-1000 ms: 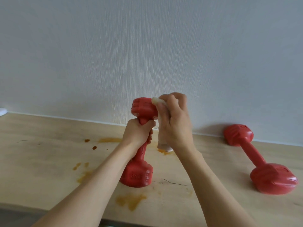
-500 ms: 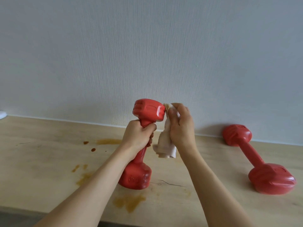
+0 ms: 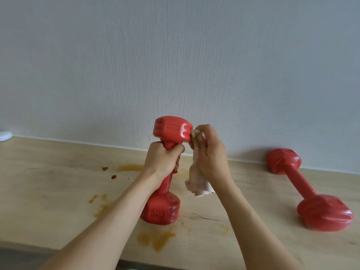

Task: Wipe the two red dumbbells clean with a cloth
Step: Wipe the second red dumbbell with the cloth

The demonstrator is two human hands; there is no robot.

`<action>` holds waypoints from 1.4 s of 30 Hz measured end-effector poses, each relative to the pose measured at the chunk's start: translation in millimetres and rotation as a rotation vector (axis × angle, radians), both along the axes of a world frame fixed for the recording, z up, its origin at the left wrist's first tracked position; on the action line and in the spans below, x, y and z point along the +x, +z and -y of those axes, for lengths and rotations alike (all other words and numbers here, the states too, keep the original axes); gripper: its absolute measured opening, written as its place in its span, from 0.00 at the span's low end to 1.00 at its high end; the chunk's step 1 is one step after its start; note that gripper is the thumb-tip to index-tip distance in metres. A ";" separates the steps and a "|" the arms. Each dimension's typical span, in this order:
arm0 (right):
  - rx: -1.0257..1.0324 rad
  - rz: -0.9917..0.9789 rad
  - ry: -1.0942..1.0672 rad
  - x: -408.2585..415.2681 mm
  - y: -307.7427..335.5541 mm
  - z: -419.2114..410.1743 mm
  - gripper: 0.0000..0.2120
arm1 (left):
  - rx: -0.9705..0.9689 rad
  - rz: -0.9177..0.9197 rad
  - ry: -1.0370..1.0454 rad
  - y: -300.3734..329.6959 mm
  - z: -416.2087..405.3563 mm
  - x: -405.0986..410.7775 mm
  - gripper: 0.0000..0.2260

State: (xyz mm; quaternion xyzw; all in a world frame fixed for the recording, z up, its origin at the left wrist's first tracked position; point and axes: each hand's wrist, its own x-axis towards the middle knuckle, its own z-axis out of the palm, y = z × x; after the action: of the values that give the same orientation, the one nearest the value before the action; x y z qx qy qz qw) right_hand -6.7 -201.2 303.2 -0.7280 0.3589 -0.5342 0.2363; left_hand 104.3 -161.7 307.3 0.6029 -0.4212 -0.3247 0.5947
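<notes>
Held dumbbell: red moulded-plastic dumbbell [image 3: 165,170] upright, lower head resting on the pale wooden counter [image 3: 58,191], upper head raised in front of the grey textured wall [image 3: 175,55].
Left hand: left hand [image 3: 161,160] wrapped tight round the handle just under the upper head.
Right hand: right hand [image 3: 209,152] closed round the crumpled off-white cloth [image 3: 198,182], top of the wad pressed to the right side of the upper head, loose end hanging below the palm.
Change: a second ago cloth up on the top corner of the head; now lower, on the side face, head turned a little to show its embossed label.
Meaning: probably wiping round the upper head face by face; handle and lower head likely still to do.
Second dumbbell: other red dumbbell [image 3: 303,188] lying on the counter well to the right, far head near the wall, untouched.
Counter marks: brown stains [image 3: 155,238] around and in front of the held dumbbell.
</notes>
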 end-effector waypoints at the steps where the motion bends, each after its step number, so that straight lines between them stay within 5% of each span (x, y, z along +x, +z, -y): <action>1: -0.023 -0.011 -0.024 -0.8 -0.8 0.8 0.07 | 0.004 0.004 0.001 0.3 0.1 0.3 0.09; 6: -0.323 -0.155 -0.135 8.4 10.8 -11.2 0.09 | 0.040 0.001 0.016 1.8 1.0 0.4 0.10; 17: 0.013 -0.031 -0.037 -2.4 6.4 4.5 0.11 | 0.004 0.027 -0.039 1.6 0.1 -0.8 0.08; 24: -0.237 -0.199 -0.014 2.7 16.6 -19.5 0.04 | 0.035 -0.010 -0.003 0.0 2.8 2.7 0.10; 29: -0.079 -0.102 -0.001 -5.1 4.1 -3.9 0.06 | 0.028 0.005 -0.025 -0.7 1.2 2.9 0.09; 36: -0.193 -0.151 0.005 6.8 19.1 -21.0 0.10 | 0.034 0.005 -0.006 0.3 1.0 2.8 0.11; 42: -0.074 -0.044 0.029 -5.1 6.3 -6.5 0.08 | 0.021 0.034 -0.031 -0.4 1.5 0.1 0.11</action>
State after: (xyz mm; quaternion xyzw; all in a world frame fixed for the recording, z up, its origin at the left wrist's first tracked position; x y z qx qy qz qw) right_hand -11.9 -194.7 309.5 -0.7530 0.3334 -0.5273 0.2092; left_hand 104.4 -163.2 306.9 0.6078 -0.4372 -0.3280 0.5760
